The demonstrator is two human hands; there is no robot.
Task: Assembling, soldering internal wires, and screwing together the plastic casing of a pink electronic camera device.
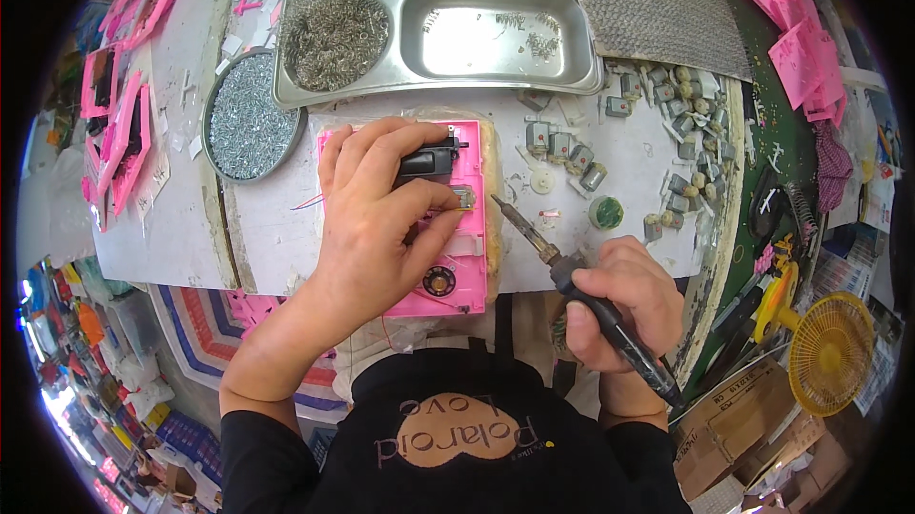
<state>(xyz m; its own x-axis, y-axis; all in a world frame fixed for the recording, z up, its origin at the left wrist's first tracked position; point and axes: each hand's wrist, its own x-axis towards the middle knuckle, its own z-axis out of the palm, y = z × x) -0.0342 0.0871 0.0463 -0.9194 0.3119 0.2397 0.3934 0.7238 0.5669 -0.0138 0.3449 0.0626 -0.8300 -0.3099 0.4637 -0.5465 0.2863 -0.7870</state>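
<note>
- Hands first: the right hand [624, 300] is clenched around the dark handle of a soldering iron [581, 285], near the table's front edge, its tip aimed at the pink plastic case [472, 181].
- Left hand [381, 219] presses down on that case at the front middle of the table [172, 219], fingers grasping a small black part [426, 160].
- Case looks light, stiff and thin, likely easy to melt; best held by its rim, away from the wires.
- Small grey motors [572, 157] lie scattered to the right.
- Steel tray [477, 33] and round dish of screws [250, 119] sit at the far edge.
</note>
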